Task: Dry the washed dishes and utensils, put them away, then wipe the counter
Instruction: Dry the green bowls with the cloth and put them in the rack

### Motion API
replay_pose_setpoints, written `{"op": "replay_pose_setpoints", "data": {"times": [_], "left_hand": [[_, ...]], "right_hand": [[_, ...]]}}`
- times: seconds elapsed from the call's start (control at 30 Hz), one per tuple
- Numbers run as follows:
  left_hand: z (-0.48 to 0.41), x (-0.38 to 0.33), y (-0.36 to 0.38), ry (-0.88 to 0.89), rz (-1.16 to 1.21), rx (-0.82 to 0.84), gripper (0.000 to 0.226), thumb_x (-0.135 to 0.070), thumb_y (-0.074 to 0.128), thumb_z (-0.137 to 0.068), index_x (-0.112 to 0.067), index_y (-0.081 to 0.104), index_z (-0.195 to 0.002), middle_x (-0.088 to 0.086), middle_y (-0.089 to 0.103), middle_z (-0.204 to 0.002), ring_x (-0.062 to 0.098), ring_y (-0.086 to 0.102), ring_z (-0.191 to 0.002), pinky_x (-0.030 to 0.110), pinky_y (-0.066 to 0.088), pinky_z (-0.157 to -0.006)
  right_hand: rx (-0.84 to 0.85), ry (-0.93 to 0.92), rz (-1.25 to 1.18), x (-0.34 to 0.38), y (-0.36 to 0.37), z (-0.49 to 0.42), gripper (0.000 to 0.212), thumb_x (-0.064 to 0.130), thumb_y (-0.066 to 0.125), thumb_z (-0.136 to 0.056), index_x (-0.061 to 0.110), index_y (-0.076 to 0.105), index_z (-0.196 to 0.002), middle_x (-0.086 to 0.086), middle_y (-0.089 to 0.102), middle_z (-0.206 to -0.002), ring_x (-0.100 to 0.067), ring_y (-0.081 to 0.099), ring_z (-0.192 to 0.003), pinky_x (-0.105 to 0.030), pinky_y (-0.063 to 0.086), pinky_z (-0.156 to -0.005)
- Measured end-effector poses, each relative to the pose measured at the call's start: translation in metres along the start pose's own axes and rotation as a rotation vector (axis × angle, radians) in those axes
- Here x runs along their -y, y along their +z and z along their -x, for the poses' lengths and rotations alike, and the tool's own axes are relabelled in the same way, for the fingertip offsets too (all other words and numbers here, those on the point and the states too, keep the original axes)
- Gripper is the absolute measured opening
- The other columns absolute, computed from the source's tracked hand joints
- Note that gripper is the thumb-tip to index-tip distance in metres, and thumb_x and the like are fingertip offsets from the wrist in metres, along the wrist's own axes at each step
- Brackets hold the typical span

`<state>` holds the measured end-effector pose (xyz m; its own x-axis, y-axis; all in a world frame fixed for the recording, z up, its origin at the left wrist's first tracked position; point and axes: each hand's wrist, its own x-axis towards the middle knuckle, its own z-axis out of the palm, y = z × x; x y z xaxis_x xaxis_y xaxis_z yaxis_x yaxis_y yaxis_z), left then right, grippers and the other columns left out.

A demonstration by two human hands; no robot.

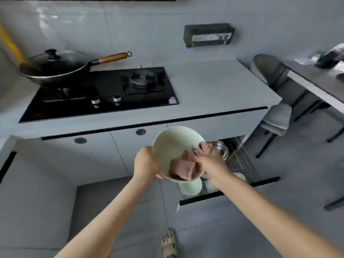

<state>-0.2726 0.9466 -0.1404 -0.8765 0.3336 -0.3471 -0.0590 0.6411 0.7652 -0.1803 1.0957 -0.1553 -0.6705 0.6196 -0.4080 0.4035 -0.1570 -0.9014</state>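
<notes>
Bowl [172, 144] gripped by left hand [147, 162]; right hand [210, 163] apparently presses cloth [186, 164] inside.

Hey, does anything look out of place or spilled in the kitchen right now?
Only the lid on the wok: it seems to sit tilted, not flush with the rim. No spill shows. The left hand holds the bowl and the right hand holds the cloth inside it, above the open drawer.

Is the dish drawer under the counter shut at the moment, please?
No, the drawer is pulled out, with a steel bowl and a green plate visible inside it.
</notes>
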Motion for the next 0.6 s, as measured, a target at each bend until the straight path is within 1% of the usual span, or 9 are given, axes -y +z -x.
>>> {"op": "replay_pose_setpoints", "data": {"times": [0.07, 0.1, 0.17, 0.23, 0.3, 0.37, 0.47, 0.53, 0.6], "left_hand": [[-0.032, -0.007, 0.023, -0.025, 0.014, 0.010, 0.022, 0.005, 0.038, -0.078, -0.007, 0.048, -0.062, 0.006, 0.055, -0.038, 0.025, 0.066, -0.050, 0.019, 0.038, -0.038], [-0.045, -0.010, 0.035, -0.039, 0.012, 0.027, 0.022, 0.006, 0.038, -0.077, -0.007, 0.047, -0.062, 0.003, 0.052, -0.037, 0.024, 0.066, -0.050, 0.017, 0.033, -0.033], [-0.068, -0.014, 0.059, -0.064, -0.017, 0.077, 0.021, 0.006, 0.037, -0.076, -0.009, 0.046, -0.065, 0.006, 0.054, -0.044, 0.026, 0.063, -0.046, 0.018, 0.030, -0.031], [-0.090, -0.015, 0.078, -0.090, -0.055, 0.106, 0.020, 0.004, 0.035, -0.077, -0.010, 0.048, -0.074, 0.006, 0.057, -0.052, 0.023, 0.059, -0.042, 0.020, 0.037, -0.039], [-0.111, -0.014, 0.093, -0.142, -0.036, 0.103, 0.021, 0.002, 0.034, -0.079, -0.010, 0.050, -0.084, 0.000, 0.059, -0.055, 0.024, 0.061, -0.042, 0.029, 0.051, -0.056], [-0.132, -0.009, 0.109, -0.203, -0.005, 0.108, 0.021, 0.003, 0.035, -0.081, -0.014, 0.047, -0.078, -0.005, 0.059, -0.051, 0.024, 0.061, -0.040, 0.037, 0.054, -0.068], [-0.158, -0.002, 0.137, -0.256, -0.040, 0.111, 0.027, 0.004, 0.036, -0.081, -0.021, 0.041, -0.071, 0.000, 0.059, -0.064, 0.018, 0.058, -0.034, 0.030, 0.050, -0.057], [-0.172, 0.001, 0.161, -0.282, -0.082, 0.125, 0.023, 0.004, 0.037, -0.080, -0.018, 0.043, -0.074, 0.002, 0.059, -0.067, 0.017, 0.060, -0.036, 0.028, 0.048, -0.053], [-0.183, 0.006, 0.186, -0.343, -0.085, 0.129, 0.018, 0.003, 0.038, -0.081, -0.012, 0.047, -0.086, 0.001, 0.057, -0.076, 0.023, 0.064, -0.046, 0.034, 0.055, -0.058]], "right_hand": [[-0.057, 0.039, -0.147, -0.018, 0.000, -0.014, 0.030, -0.005, 0.053, -0.086, 0.012, 0.051, -0.111, -0.004, 0.067, -0.106, -0.013, 0.058, -0.077, -0.020, 0.045, -0.049], [-0.056, 0.060, -0.181, -0.022, -0.004, -0.022, 0.043, -0.004, 0.052, -0.088, 0.014, 0.045, -0.126, -0.004, 0.066, -0.117, -0.014, 0.059, -0.082, -0.019, 0.045, -0.046], [-0.056, 0.124, -0.215, -0.020, -0.021, -0.035, 0.068, -0.005, 0.049, -0.092, 0.030, 0.029, -0.145, 0.002, 0.061, -0.127, -0.017, 0.062, -0.097, -0.030, 0.055, -0.059], [-0.060, 0.164, -0.248, -0.019, -0.051, -0.051, 0.078, -0.016, 0.040, -0.091, 0.040, 0.028, -0.143, 0.009, 0.063, -0.113, -0.018, 0.064, -0.097, -0.044, 0.056, -0.076], [-0.097, 0.174, -0.270, -0.016, -0.088, -0.068, 0.077, -0.023, 0.036, -0.089, 0.038, 0.041, -0.136, 0.004, 0.065, -0.110, -0.019, 0.065, -0.097, -0.049, 0.055, -0.078], [-0.130, 0.189, -0.243, -0.014, -0.120, -0.088, 0.073, -0.024, 0.041, -0.086, 0.035, 0.052, -0.129, 0.003, 0.066, -0.115, -0.019, 0.063, -0.103, -0.045, 0.056, -0.075], [-0.088, 0.216, -0.197, -0.021, -0.152, -0.129, 0.075, -0.026, 0.045, -0.081, 0.034, 0.058, -0.123, 0.002, 0.069, -0.106, -0.014, 0.065, -0.093, -0.030, 0.054, -0.059], [-0.052, 0.261, -0.166, -0.033, -0.169, -0.163, 0.075, -0.028, 0.044, -0.079, 0.033, 0.059, -0.122, 0.001, 0.070, -0.101, -0.012, 0.066, -0.087, -0.026, 0.053, -0.057], [-0.019, 0.299, -0.111, -0.048, -0.181, -0.198, 0.075, -0.028, 0.045, -0.078, 0.031, 0.058, -0.122, 0.001, 0.069, -0.103, -0.011, 0.066, -0.088, -0.025, 0.053, -0.060]]}}
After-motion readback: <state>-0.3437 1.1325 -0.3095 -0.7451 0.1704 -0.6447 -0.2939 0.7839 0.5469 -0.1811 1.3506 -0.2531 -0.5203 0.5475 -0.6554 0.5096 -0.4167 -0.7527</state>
